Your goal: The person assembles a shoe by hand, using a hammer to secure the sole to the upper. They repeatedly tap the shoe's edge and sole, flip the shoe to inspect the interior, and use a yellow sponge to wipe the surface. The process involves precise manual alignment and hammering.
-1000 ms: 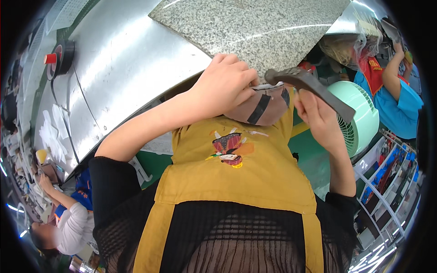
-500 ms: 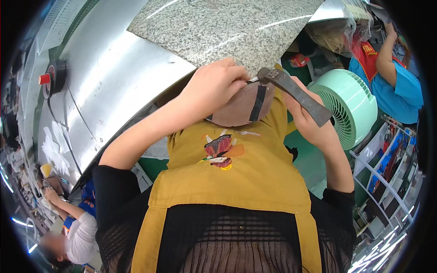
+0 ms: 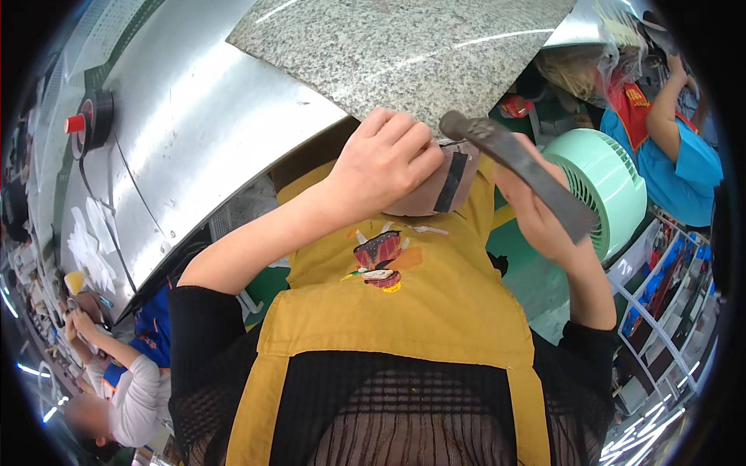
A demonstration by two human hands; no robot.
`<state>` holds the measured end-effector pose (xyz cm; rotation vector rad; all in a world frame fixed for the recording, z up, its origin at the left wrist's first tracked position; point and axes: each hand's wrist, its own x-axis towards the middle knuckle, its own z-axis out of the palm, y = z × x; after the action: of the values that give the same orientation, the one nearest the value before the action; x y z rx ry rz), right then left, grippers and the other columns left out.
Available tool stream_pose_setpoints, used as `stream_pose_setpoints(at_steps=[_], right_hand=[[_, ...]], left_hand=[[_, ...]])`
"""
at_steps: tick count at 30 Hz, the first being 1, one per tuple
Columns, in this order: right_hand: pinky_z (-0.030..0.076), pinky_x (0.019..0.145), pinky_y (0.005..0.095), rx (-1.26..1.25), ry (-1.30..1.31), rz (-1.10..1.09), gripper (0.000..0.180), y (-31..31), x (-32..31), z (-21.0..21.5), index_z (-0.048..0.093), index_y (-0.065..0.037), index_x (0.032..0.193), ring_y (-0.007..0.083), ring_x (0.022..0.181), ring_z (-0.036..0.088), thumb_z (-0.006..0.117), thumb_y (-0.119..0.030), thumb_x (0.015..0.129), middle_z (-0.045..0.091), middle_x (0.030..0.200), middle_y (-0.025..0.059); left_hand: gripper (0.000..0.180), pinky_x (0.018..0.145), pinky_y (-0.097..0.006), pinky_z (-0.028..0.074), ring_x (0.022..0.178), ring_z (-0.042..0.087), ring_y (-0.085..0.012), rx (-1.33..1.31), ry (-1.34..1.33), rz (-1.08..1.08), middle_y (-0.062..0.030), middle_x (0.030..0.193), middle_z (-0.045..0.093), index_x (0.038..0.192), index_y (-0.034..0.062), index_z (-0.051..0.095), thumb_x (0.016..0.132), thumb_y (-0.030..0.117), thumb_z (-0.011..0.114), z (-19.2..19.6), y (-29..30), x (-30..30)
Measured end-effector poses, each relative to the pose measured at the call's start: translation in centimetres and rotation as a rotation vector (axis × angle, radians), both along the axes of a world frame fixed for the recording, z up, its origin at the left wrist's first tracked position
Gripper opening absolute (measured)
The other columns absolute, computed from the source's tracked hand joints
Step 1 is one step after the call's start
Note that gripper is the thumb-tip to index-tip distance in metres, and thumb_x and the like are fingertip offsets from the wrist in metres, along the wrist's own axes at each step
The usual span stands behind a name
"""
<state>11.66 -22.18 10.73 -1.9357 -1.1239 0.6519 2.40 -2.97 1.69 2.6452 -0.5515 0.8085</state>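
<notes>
My left hand is closed on a brownish-mauve leather-like piece with a rounded lower edge, at the near edge of the speckled stone slab. A black strip runs down the piece's right part. The exact kind of item is not clear, as my fingers cover its upper left. In my right hand is a dark metal hammer with a small round face and a long, flared tail. Its round face is close above the piece's top edge; the handle is hidden.
On the left, a shiny metal worktable carries a black round device with a red knob and white scraps. A mint-green fan stands at right, by a wire rack. Other people work at far left and upper right.
The hammer looks larger and raised off the piece, with its tail swung down and right. My left hand has shifted slightly right and covers more of the piece.
</notes>
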Motion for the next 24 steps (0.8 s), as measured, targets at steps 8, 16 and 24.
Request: stream_pose_setpoints(at_steps=[8, 16, 24], right_hand=[[0.043, 0.063, 0.0302, -0.173, 0.047, -0.033, 0.017, 0.4, -0.6, -0.1, 0.050, -0.002, 0.110, 0.0161, 0.065, 0.048, 0.043, -0.007, 0.096, 0.047, 0.072, 0.0071], [0.041, 0.063, 0.0295, -0.116, 0.064, -0.031, 0.018, 0.8, 0.0, 0.8, 0.051, 0.003, 0.109, 0.0148, 0.068, 0.047, 0.044, -0.008, 0.097, 0.051, 0.077, 0.0071], [0.047, 0.066, 0.0361, -0.122, -0.038, 0.059, 0.028, 1.1, -0.1, 0.7, 0.049, -0.002, 0.114, 0.0347, 0.077, 0.058, 0.053, -0.004, 0.086, 0.059, 0.087, 0.0158]], left_hand=[[0.016, 0.084, -0.037, 0.039, 0.085, 0.051, -0.0210, -0.241, 0.280, 0.043, 0.0002, 0.085, 0.055, 0.087, 0.0112, 0.063, 0.072, 0.012, 0.067, 0.5, 1.5, -0.4], [0.017, 0.084, -0.037, 0.042, 0.084, 0.051, -0.0187, -0.094, 0.043, -0.016, 0.0004, 0.080, 0.051, 0.081, 0.0125, 0.057, 0.065, 0.012, 0.062, -0.7, 1.4, -0.6], [0.015, 0.084, -0.037, 0.042, 0.084, 0.051, -0.0183, -0.034, -0.013, -0.012, 0.0003, 0.081, 0.051, 0.080, 0.0124, 0.056, 0.066, 0.013, 0.061, -0.5, 1.4, -0.6]])
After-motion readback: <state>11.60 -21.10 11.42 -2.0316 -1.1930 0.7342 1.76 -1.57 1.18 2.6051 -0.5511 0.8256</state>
